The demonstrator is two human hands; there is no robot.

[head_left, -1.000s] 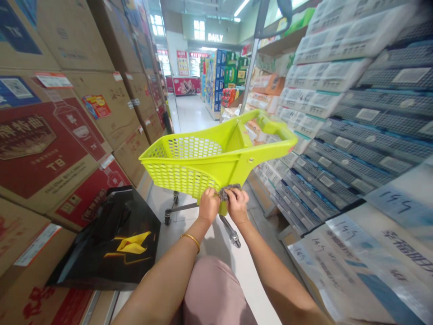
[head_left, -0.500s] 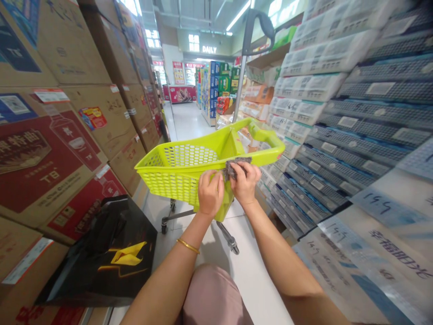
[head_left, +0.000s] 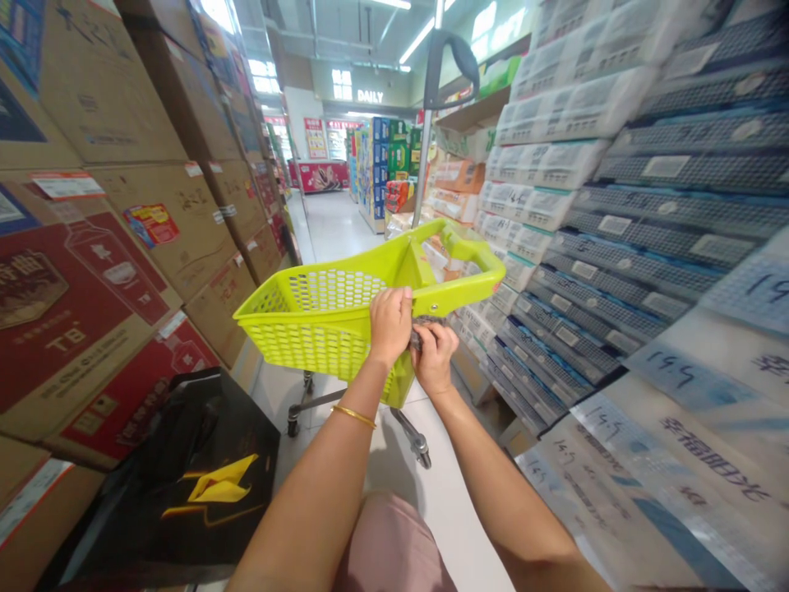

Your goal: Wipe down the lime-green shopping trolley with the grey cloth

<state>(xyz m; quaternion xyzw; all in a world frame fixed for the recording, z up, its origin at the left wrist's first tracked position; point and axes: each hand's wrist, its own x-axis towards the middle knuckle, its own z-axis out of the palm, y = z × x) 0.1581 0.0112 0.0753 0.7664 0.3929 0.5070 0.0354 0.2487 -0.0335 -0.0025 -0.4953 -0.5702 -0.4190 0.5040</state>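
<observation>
A lime-green shopping cart [head_left: 308,300] with a perforated basket stands in front of me on dark-wheeled legs. My left hand [head_left: 390,325] is closed over the near rim of the basket, thumb on top. Just right of it and a little lower, my right hand [head_left: 435,352] pinches a dark grey-brown cloth [head_left: 425,322], bunched up and mostly covered by my fingers. This cloth lies against the cart's side, below the handle [head_left: 486,275]. A round metal bolt [head_left: 435,307] shows above my right hand.
Stacked cardboard boxes [head_left: 92,304] line the left side. A black bag [head_left: 185,469] with a yellow mark sits at lower left. Packs of tissue [head_left: 542,164] and blue-grey packs [head_left: 616,271] wall the right. White floor [head_left: 348,218] runs down the aisle ahead.
My left hand has moved up onto the basket rim. My right hand has drawn the cloth down from the handle's side, uncovering the bolt. The view has shifted slightly.
</observation>
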